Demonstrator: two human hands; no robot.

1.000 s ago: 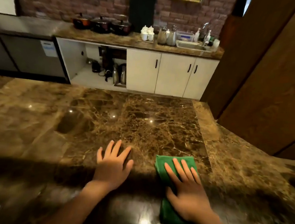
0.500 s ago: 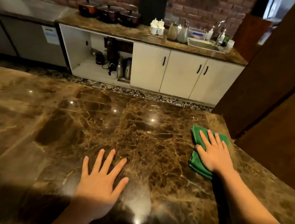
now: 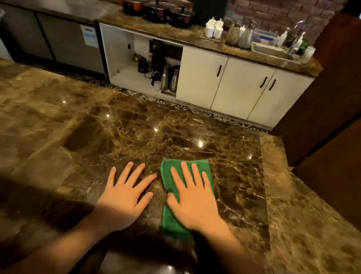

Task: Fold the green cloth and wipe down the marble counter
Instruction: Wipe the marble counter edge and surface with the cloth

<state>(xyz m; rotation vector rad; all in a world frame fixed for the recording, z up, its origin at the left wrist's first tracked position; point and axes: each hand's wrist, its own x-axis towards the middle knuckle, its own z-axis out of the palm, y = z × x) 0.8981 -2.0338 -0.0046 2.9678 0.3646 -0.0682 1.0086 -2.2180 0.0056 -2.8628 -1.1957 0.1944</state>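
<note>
Green cloth [image 3: 168, 172] folded into a narrow strip, lying flat on the brown marble counter [image 3: 68, 128] near the person's edge. Right hand [image 3: 193, 202] presses flat on top of it, fingers spread, palm down, not clutching. Left hand [image 3: 125, 195] just beside it, flat on bare marble, fingers splayed, holding nothing. White cabinets [image 3: 222, 81] beyond the counter.

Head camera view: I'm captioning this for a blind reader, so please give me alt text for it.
A person's right hand presses flat on a folded green cloth on a glossy brown marble counter, while the left hand rests flat on the bare stone beside it. Beyond the counter stand white cabinets beneath a back worktop holding three lidded pots.
</note>
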